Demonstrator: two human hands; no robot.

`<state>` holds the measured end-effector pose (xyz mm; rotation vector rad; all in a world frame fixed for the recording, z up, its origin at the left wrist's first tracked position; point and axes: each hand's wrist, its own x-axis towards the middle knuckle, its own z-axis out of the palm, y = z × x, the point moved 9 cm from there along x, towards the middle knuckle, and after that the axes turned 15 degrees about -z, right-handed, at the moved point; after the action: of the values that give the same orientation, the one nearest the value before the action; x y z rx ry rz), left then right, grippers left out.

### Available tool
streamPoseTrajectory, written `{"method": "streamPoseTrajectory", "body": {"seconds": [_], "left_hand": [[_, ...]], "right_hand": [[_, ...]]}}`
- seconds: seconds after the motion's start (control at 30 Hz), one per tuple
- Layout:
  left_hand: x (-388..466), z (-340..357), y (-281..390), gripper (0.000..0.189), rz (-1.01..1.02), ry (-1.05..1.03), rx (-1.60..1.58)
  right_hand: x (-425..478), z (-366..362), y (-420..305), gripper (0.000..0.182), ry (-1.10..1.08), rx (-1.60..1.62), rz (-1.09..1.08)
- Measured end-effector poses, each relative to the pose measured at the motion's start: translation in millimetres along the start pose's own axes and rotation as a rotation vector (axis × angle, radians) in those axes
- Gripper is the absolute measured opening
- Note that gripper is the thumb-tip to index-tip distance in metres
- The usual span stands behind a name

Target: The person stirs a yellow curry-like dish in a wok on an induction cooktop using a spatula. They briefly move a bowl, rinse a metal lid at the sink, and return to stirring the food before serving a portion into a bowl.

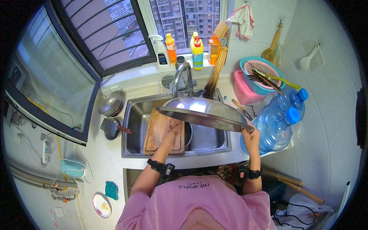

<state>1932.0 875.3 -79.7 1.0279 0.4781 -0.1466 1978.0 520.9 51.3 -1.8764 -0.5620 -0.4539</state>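
A large metal wok or wide pan lid (pixel 201 106) is held tilted over the sink, its rim towards me. My right hand (pixel 251 138) grips its rim at the right. Under its left part is my left hand (pixel 173 130), fingers partly hidden behind the rim; whether they press on the metal I cannot tell. Beneath that hand, a wooden cutting board (pixel 156 138) lies across the steel sink (pixel 134 138). A round pot or bowl (pixel 188 133) shows partly beside the board. The curved faucet (pixel 181 70) rises behind the metal piece.
Left of the sink are metal bowls (pixel 110 103) and a cleaver (pixel 110 126) resting on a bowl. Large water bottles (pixel 271 129) stand close by my right hand. Cleaning bottles (pixel 197 54) line the sill; a bamboo brush (pixel 215 74) leans behind the sink. An open window (pixel 54 74) juts in at left.
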Motion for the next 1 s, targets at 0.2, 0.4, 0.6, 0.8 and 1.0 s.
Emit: {"method": "streamPoseTrajectory", "body": {"seconds": [0.2, 0.4, 0.6, 0.8, 1.0], "left_hand": [[0.0, -3.5, 0.0, 0.048, 0.011, 0.049, 0.002], [-1.1, -2.4, -1.4, 0.045, 0.012, 0.036, 0.030], [-1.7, -0.6, -2.6, 0.043, 0.021, 0.017, 0.048], [3.5, -2.0, -9.2, 0.042, 0.001, 0.014, 0.007], [4.2, 2.0, -10.4, 0.042, -0.018, 0.019, 0.031]], "right_hand": [[1.1, 0.7, -2.9, 0.049, -0.008, 0.011, 0.006], [2.0, 1.2, -7.7, 0.049, -0.011, 0.018, -0.013], [0.8, 1.8, -7.0, 0.050, -0.010, 0.034, -0.032], [0.2, 0.8, -7.2, 0.051, -0.025, 0.044, 0.042], [-1.2, -2.2, -4.4, 0.052, -0.017, 0.036, 0.057]]}}
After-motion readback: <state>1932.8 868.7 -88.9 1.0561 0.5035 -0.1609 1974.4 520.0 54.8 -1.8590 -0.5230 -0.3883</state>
